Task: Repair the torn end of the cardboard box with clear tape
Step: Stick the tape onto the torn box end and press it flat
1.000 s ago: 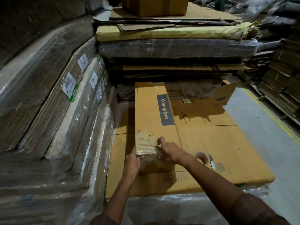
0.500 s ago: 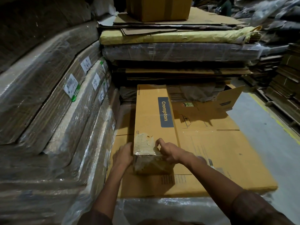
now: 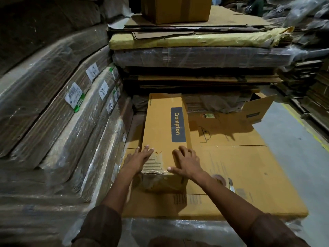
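A long yellow cardboard box [image 3: 163, 125] with a blue "Crompton" label lies lengthwise on a flat cardboard sheet [image 3: 249, 175]. Its near top end has a torn patch [image 3: 154, 164] showing corrugated ribs under glossy clear tape, which also covers the near end face [image 3: 158, 182]. My left hand [image 3: 138, 160] lies flat on the box's near left corner, fingers straight. My right hand [image 3: 186, 162] rests on the near right top, fingers bent, thumb stretched along the near edge. A tape roll [image 3: 219, 178] shows partly behind my right forearm.
Plastic-wrapped bundles of flat cardboard [image 3: 62, 113] slope up on the left. More stacked sheets [image 3: 195, 56] rise behind, with a closed carton [image 3: 176, 8] on top. An open box flap [image 3: 258, 109] stands at the back right. Grey floor [image 3: 293, 148] with a yellow line lies to the right.
My left hand came up from the box's left side onto its top corner. My right hand spread over the top right with the thumb along the near edge.
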Motion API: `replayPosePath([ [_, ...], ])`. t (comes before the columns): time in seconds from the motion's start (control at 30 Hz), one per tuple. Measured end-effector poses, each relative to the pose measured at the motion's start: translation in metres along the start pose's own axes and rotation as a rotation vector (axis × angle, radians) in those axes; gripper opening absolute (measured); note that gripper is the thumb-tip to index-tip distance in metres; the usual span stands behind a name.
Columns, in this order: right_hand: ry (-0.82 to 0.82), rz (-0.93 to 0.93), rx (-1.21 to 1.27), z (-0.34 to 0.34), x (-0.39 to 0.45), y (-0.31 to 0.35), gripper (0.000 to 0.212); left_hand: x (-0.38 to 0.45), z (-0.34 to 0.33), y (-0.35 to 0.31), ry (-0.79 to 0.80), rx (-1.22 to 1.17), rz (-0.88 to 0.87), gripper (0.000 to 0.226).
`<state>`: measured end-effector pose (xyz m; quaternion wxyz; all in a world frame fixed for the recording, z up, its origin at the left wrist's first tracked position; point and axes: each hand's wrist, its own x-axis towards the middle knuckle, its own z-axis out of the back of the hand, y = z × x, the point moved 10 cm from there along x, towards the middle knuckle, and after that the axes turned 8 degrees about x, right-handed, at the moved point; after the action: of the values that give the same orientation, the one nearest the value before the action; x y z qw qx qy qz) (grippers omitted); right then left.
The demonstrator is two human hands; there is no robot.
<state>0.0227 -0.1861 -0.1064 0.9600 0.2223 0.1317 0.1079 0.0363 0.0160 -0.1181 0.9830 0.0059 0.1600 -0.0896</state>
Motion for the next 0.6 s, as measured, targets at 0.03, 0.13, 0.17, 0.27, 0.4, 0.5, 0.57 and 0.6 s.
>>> replayPosePath([
  [0.03,0.038,0.000,0.024,-0.002,0.003,-0.001,0.088,0.000,0.000,-0.001,-0.007,0.008,0.010,0.096],
  [0.13,0.105,-0.021,0.098,-0.001,0.015,-0.006,0.090,0.003,0.002,-0.005,-0.024,0.075,0.033,0.100],
  [0.17,0.110,-0.022,0.114,0.001,0.020,-0.008,0.089,0.003,0.003,-0.006,-0.029,0.094,0.038,0.098],
  [0.27,0.127,-0.024,0.138,0.009,0.034,-0.015,0.089,0.002,0.007,-0.013,-0.041,0.144,0.038,0.092],
  [0.4,0.154,-0.044,0.128,0.027,0.046,-0.026,0.095,0.000,0.013,-0.032,-0.036,0.207,0.033,0.077],
  [0.5,0.091,-0.055,-0.009,0.056,0.054,-0.037,0.097,-0.004,0.026,-0.065,-0.110,0.213,0.002,0.058],
  [0.57,0.058,-0.069,-0.116,0.070,0.060,-0.041,0.090,-0.010,0.034,-0.100,-0.186,0.209,-0.049,0.040],
  [0.6,0.054,-0.080,-0.116,0.074,0.062,-0.041,0.085,-0.013,0.034,-0.121,-0.222,0.201,-0.088,0.031],
])
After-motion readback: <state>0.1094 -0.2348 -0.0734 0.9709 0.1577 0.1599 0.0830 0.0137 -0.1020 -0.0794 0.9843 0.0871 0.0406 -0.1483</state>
